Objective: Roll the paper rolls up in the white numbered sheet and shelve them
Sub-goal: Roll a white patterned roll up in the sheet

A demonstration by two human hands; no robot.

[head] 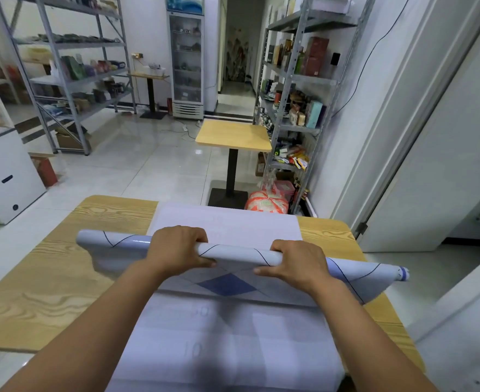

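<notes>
A long white paper roll (241, 251) with thin dark lines lies crosswise above the white numbered sheet (227, 329), which runs lengthwise down the wooden table (49, 281). Its loose edge, printed with a blue diamond, hangs toward me. My left hand (176, 247) grips the roll left of its middle, fingers curled over the top. My right hand (298, 261) grips it to the right in the same way. Both ends of the roll stick out past the sheet's sides.
A small yellow pedestal table (233, 135) stands beyond the wooden table. Metal shelving (295, 89) with boxed goods lines the right wall, more shelving (72, 72) the left. A glass-door fridge (187, 58) stands at the back. A white freezer cabinet (4, 171) is on the left.
</notes>
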